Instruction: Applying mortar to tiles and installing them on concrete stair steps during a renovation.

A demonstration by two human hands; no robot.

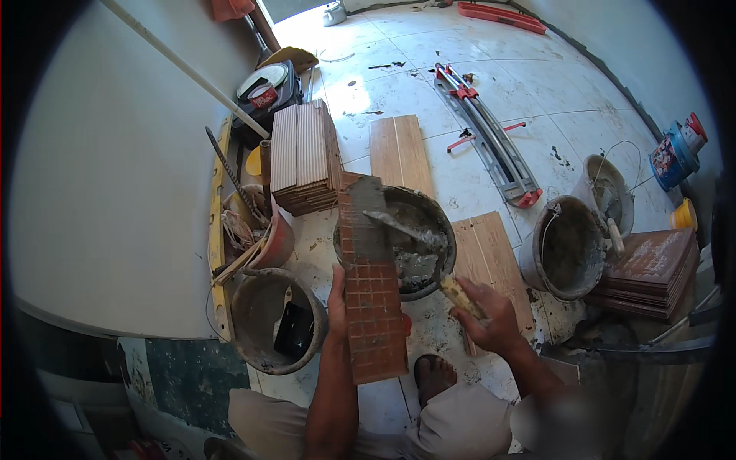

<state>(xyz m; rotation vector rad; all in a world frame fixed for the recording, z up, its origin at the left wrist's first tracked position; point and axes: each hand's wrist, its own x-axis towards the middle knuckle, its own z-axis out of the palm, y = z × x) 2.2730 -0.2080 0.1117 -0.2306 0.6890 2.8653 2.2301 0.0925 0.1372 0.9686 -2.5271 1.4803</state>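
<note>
My left hand (337, 303) grips the left edge of a long terracotta tile (374, 326), held tilted with its ridged, gridded back facing up. Grey mortar (359, 218) coats the tile's far end; the near part is bare. In my right hand (488, 316) is a trowel (458, 294), closed around its worn yellowish handle. Its mortar-smeared blade points left, with the tip by the coated part of the tile. Behind the tile is a round dark tub (452, 245) of wet grey mortar, partly hidden by it.
Ridged tiles (303, 153) are stacked at far left. Wood-look planks (402, 149) and a tile cutter (491, 138) lie on the floor. A bucket (253, 364) with a black object stands left, another bucket (563, 284) right, beside stacked brown tiles (644, 264). A yellow level (217, 253) leans along the wall.
</note>
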